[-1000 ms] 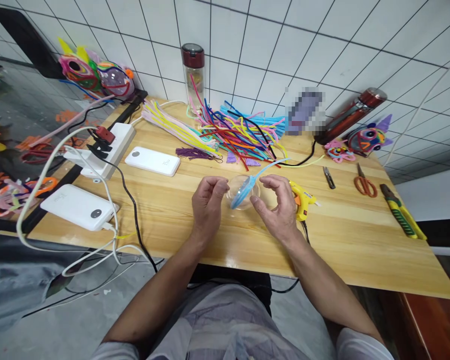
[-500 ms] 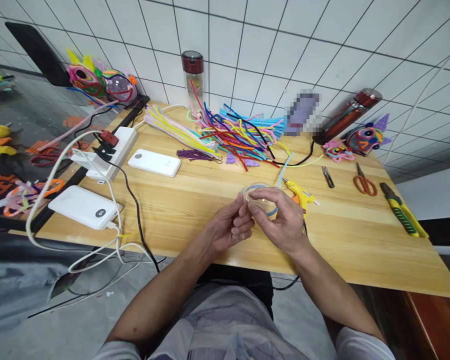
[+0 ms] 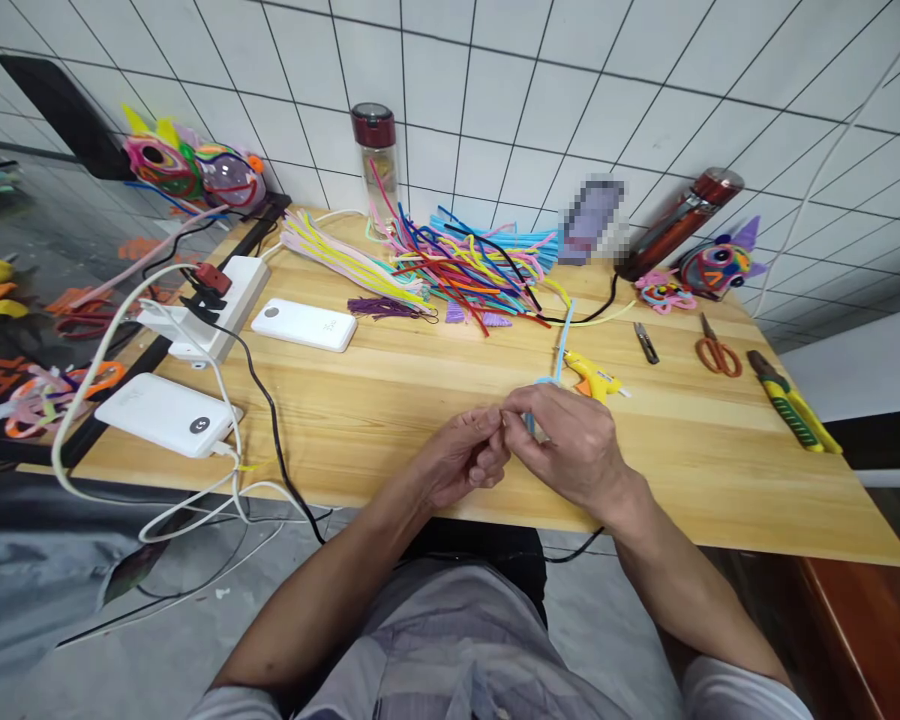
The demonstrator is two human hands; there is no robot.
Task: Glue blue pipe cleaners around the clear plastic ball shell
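Observation:
My left hand (image 3: 469, 458) and my right hand (image 3: 566, 440) meet fingertip to fingertip over the table's front part. Both are closed in a pinch, and what lies between the fingertips is too small to make out. A light blue pipe cleaner (image 3: 565, 340) stands up behind my right hand, its lower part curving down behind the fingers. Just beyond that hand lies a yellow glue gun (image 3: 594, 378). Farther back is a pile of coloured pipe cleaners (image 3: 472, 262), with purple crimped pieces (image 3: 487, 318) at its front edge.
Two white power banks (image 3: 304, 325), a power strip (image 3: 229, 310) and cables are at left. A cutter (image 3: 646, 343), scissors (image 3: 718, 356) and pliers (image 3: 787, 404) lie at right. Two flasks (image 3: 375, 150) and decorated fish figures (image 3: 716, 268) stand near the tiled wall.
My right hand's fingers have closed and turned down against my left fingertips. The clear round piece with blue edging seen between the hands is now mostly hidden. The whole view has shifted slightly.

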